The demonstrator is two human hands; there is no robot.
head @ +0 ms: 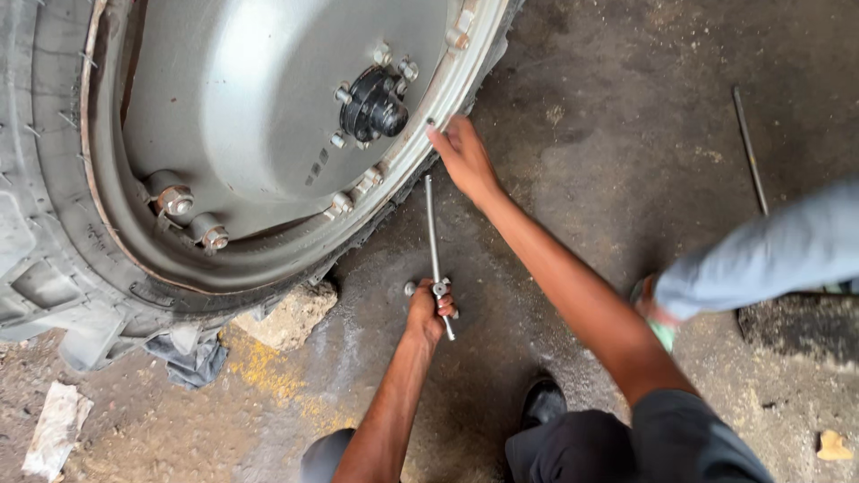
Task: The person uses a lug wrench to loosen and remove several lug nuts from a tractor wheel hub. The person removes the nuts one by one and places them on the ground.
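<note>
Gripping a long metal rod tool (435,259) with a cross fitting near its lower end: left hand (427,313) is wrapped around that fitting, fingers clamped tight on it. Tool lies low over the concrete floor (608,116), just below the wheel. Long axis runs almost straight away from the body, tilted slightly, top end pointing toward the rim edge, short stub poking out below the fist.

Right hand (463,154) is further out, up at the steel rim (420,143) of the big tractor wheel. Fingers (438,134) lie together, flat and slightly curled against the rim lip; they touch it but hold nothing. The rod's top end sits just beside the right wrist, on its left, not touching as far as I can tell. So left hand has the tool; right hand is nearer the wheel and nearer the rod's free end.

Wheel: grey dished disc, black hub (373,105) with studs around it just up-left of the right hand. Two large nuts (192,219) sit low on the left of the disc. Chunky tyre (45,268) wraps the left edge. A rough stone block (288,315) is wedged under the tyre, dark rag (192,362) beside it, yellow paint smear on the floor near both.

Second person's leg in light trousers (769,255) enters from the right, well apart from both hands. Thin bar (750,148) lies on the floor beyond it. Own black shoe (542,402) near bottom centre.
</note>
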